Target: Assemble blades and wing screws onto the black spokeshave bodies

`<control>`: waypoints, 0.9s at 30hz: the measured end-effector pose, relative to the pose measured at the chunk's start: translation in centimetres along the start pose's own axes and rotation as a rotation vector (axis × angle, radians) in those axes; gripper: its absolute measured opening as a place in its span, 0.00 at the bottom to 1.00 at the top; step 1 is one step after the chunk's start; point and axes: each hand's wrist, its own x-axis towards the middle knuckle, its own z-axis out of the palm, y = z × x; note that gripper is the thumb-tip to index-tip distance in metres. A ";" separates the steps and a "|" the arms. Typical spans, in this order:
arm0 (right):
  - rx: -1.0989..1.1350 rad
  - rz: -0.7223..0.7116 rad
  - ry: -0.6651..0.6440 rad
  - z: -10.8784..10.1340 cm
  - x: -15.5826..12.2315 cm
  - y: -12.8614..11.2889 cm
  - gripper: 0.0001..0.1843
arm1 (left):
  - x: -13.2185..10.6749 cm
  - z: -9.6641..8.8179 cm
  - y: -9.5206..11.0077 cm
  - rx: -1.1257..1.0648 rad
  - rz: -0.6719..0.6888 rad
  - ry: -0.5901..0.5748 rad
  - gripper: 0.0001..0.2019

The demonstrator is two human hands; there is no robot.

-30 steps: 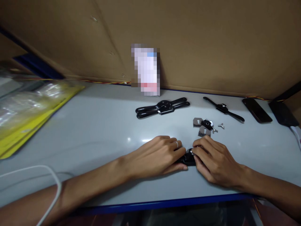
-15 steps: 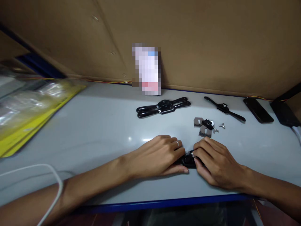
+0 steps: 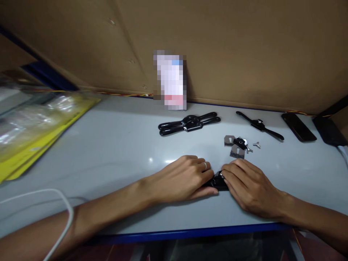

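Left hand (image 3: pixel 185 179) and right hand (image 3: pixel 248 186) lie palm-down, fingertips meeting

on the pale grey tabletop (image 3: pixel 114 145), near its front edge, we hold a small black metal tool (image 3: pixel 219 181): our left hand (image 3: pixel 182 179) lies palm-down over one end, our right hand (image 3: pixel 250 186) covers the other, fingertips on its middle. just beyond lie two notched silver metal plates (image 3: pixel 236 145) and a small silver wing screw (image 3: pixel 256 145).

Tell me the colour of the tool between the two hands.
The tool is glossy black; the head view shows it.
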 end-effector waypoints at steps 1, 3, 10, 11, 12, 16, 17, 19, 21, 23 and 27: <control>-0.010 -0.011 0.004 0.0 0.0 0.0 0.10 | 0.0 0.0 0.0 -0.002 0.001 0.003 0.24; -0.019 -0.024 0.008 0.0 0.1 0.1 0.09 | 0.0 0.0 0.0 -0.002 0.004 0.011 0.24; -0.019 -0.034 0.007 0.0 0.1 0.3 0.11 | 0.0 0.2 -0.1 0.005 0.004 0.013 0.25; -0.023 -0.037 0.008 0.0 0.2 0.3 0.11 | 0.0 0.2 -0.1 0.006 0.004 0.012 0.25; -0.027 -0.041 0.009 0.0 0.2 0.3 0.11 | 0.0 0.2 -0.1 0.005 0.003 0.011 0.25; -0.031 -0.062 0.001 -0.1 0.2 0.4 0.11 | 0.0 0.1 0.0 -0.002 0.000 0.004 0.25; -0.030 -0.064 -0.004 -0.2 0.2 0.4 0.11 | 0.0 0.1 0.0 -0.004 0.000 0.003 0.25; -0.032 -0.069 -0.011 -0.2 0.2 0.5 0.12 | 0.0 0.1 0.0 -0.008 0.001 0.001 0.25; -0.037 -0.082 -0.004 -0.3 0.2 0.6 0.13 | 0.0 0.2 -0.1 -0.008 0.002 -0.001 0.24; -0.013 -0.109 0.019 -0.2 0.2 0.7 0.13 | -0.1 0.2 -0.1 -0.002 0.006 -0.005 0.24; 0.129 -0.097 0.040 -0.1 0.3 0.7 0.13 | -0.2 0.3 -0.2 0.004 0.017 -0.006 0.24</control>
